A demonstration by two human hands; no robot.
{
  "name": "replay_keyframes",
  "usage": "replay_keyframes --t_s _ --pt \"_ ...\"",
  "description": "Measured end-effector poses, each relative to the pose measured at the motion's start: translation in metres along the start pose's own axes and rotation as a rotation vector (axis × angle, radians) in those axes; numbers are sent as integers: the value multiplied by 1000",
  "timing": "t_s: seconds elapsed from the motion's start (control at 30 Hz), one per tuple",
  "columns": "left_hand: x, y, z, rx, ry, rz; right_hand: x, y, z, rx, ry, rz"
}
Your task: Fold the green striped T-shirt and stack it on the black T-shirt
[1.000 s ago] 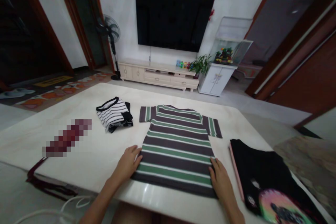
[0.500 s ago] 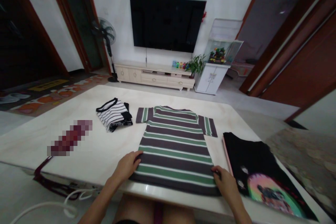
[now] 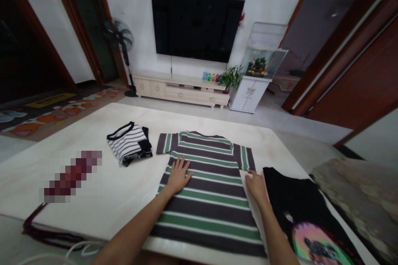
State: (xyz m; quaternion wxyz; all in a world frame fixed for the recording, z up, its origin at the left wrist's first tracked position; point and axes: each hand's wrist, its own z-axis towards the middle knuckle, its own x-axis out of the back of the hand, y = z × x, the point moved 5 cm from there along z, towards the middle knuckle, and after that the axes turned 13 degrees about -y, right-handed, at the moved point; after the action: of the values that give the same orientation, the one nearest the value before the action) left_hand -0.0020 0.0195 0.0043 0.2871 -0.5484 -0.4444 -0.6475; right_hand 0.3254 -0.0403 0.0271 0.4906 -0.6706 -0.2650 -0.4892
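Note:
A green, dark and white striped T-shirt (image 3: 207,207) lies flat, back up, on the white table (image 3: 102,190) in front of me. My left hand (image 3: 178,175) rests open and flat on its upper left part, fingers spread. At the shirt's right edge below the sleeve, my right hand (image 3: 256,185) has its fingers curled on the fabric. A black T-shirt with a colourful print (image 3: 307,219) lies spread right beside that hand.
A folded black-and-white striped garment (image 3: 129,148) sits at the back left of the table. A dark red strap (image 3: 46,232) hangs over the table's near left edge. Beyond the table are a TV (image 3: 195,25), a low cabinet, a fan and a fish tank.
Both hands moved from the striped shirt's bottom hem up towards its chest; the left now lies flat on it, the right sits at the right edge near the sleeve.

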Motion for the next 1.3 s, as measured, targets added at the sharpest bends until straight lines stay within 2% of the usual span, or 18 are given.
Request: replay_keyframes --t_s 0.13,0.23,0.3,0.43,0.57,0.67,0.77,0.87,0.93,1.03,1.17,1.23,1.3 --pt "-4 -5 1 35 -56 26 2 8 25 -167 -34 -108" --pt "-2 -4 0 61 -77 29 2 6 37 -240 -43 -181" --pt "-1 -3 1 67 -83 29 0 -2 41 -237 -53 -229" --pt "-3 -3 2 68 -82 30 4 -18 41 -142 -61 -330" --pt "-6 -4 1 64 -74 25 20 -13 41 -146 -45 -407" --pt "-8 -3 0 54 -72 11 22 -19 50 -119 -46 -437" --pt "-9 -3 -1 43 -79 -2 4 -51 66 21 -36 -445" --pt "-8 -2 -1 37 -76 -6 -27 -93 81 186 -72 -438" --pt "-6 -2 -2 41 -68 -15 -46 -110 89 228 -90 -425" --pt "-6 -3 -3 50 -55 -47 -63 -111 103 184 -134 -391" --pt "-8 -5 -3 28 -60 -96 -64 -101 132 67 -249 -343" --pt "-9 -6 -3 24 -66 -121 -62 -110 142 31 -260 -331" --pt "-9 -7 -2 32 -69 -141 -66 -136 144 68 -240 -329"
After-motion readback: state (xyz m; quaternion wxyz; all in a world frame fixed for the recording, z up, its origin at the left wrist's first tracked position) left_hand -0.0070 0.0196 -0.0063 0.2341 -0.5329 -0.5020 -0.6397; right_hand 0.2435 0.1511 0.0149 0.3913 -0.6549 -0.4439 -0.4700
